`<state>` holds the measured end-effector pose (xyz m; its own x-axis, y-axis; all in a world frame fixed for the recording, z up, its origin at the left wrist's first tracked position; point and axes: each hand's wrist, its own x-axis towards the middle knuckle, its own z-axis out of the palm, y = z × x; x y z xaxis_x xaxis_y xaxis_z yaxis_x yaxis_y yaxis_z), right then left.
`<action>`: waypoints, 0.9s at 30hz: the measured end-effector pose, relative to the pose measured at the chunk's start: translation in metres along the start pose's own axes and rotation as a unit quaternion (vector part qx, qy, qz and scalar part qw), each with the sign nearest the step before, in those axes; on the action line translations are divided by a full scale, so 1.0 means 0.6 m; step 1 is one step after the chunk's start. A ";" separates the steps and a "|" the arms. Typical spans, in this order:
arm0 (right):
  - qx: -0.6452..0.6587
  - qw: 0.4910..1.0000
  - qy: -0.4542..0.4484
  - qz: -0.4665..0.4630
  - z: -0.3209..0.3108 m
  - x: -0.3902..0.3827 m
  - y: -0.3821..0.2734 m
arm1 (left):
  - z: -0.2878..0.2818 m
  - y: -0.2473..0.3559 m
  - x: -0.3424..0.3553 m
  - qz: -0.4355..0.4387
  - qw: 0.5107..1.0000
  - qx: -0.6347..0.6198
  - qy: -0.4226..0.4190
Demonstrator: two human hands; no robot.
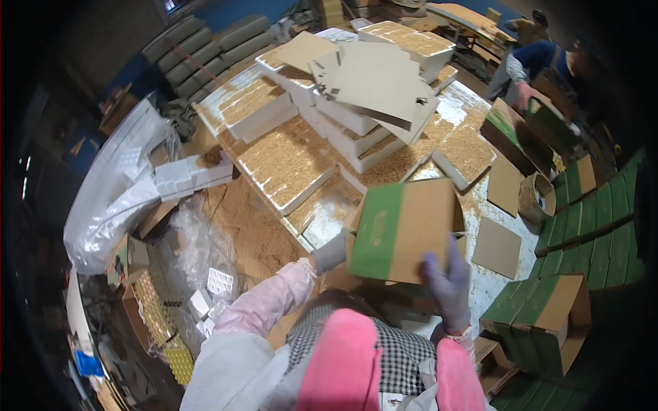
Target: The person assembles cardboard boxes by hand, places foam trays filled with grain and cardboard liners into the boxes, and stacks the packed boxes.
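Note:
A brown cardboard box with a wide green band point(416, 226) is held tilted in front of me, over the near edge of the table. My left hand point(330, 253), in a grey glove, is at its left side, with the fingers hidden behind the cardboard. Against the lower right edge presses my right hand point(451, 282), in a purple-grey glove, thumb on the brown face and fingers up along the side. Some flaps stick out at the box's left and right. Its inside cannot be seen.
White foam trays of tan granules point(277, 171) cover the table, with loose cardboard sheets point(373, 82) stacked on top. Flat cardboard pieces point(497, 246) lie to the right. Green-and-brown boxes point(538, 312) pile up at right, near a co-worker point(548, 65). Plastic wrap point(195, 236) lies left.

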<state>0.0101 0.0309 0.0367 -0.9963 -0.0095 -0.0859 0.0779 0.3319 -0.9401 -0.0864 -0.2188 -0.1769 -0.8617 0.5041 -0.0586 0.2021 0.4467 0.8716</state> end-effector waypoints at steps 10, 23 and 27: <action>-0.221 0.952 0.131 -0.164 0.066 0.135 0.091 | 0.006 0.003 0.075 -0.017 0.984 -0.175 0.042; -0.046 0.958 0.208 0.192 -0.029 0.029 0.293 | -0.226 -0.275 0.089 -0.258 0.772 -0.289 0.504; -0.051 0.960 0.193 0.195 -0.044 0.035 0.291 | -0.273 -0.174 0.098 -0.176 0.785 -0.314 0.505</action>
<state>0.0016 0.1135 -0.1204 -0.8335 0.4777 -0.2777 0.4634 0.3307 -0.8221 -0.2346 -0.3568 -0.1919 -0.8060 -0.5537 -0.2091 -0.1262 -0.1844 0.9747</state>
